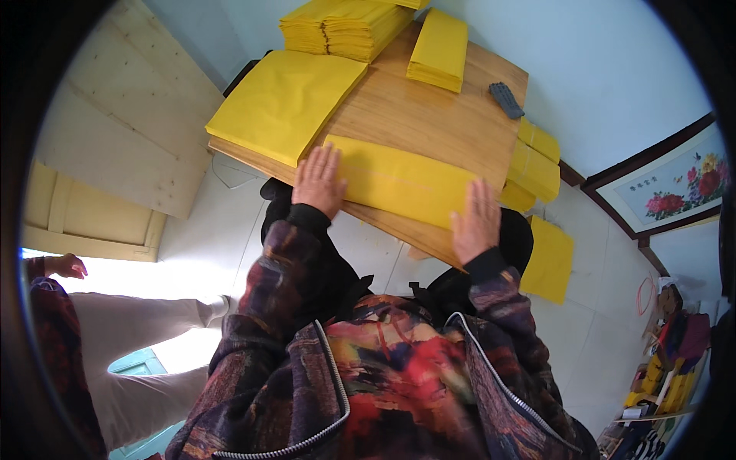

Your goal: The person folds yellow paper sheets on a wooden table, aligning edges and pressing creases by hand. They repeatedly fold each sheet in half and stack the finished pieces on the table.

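A long, narrow strip of folded yellow paper (406,182) lies along the near edge of the wooden table (429,123). On its left end rests my left hand (320,182), palm down with the fingers stretched out. My right hand (476,222) lies at the other end, also flat, its fingers extended toward the far side. Neither hand grips anything. Just left of the strip sits a wide stack of yellow sheets (287,103), close to my left fingertips.
Farther back stand a thick bundle of folded yellow paper (337,31) and a narrower yellow stack (439,50). A dark grey bundle (506,100), perhaps a glove, lies at the right. Yellow packs (534,165) sit beyond the table's right edge. Another person's leg (146,326) shows at left.
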Demonstrator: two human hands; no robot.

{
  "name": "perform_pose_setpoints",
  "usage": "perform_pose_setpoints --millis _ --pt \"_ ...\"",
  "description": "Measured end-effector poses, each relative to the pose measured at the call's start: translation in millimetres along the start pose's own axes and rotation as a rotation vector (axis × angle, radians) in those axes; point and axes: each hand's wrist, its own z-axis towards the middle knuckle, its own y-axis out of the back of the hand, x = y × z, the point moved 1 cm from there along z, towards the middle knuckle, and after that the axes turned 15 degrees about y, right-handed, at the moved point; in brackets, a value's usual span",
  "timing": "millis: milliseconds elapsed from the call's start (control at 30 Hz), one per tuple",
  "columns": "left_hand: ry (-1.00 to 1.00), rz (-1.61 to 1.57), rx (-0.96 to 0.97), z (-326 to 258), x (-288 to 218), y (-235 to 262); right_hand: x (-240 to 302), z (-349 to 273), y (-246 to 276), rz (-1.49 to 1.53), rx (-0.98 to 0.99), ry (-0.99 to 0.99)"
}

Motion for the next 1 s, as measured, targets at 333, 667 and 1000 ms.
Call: perform_pose_setpoints --millis 333,667,1000 --pt "-0.113 -0.060 0.080 -24 -25 -7 18 26 -40 -0.030 0.050 0.203" --pt "-0.183 -0.141 0.140 -23 -49 -1 27 19 -14 0.006 0.044 0.174" --pt "-0.136 -0.022 0.214 32 -71 -16 52 97 -52 0.047 0.103 0.148"
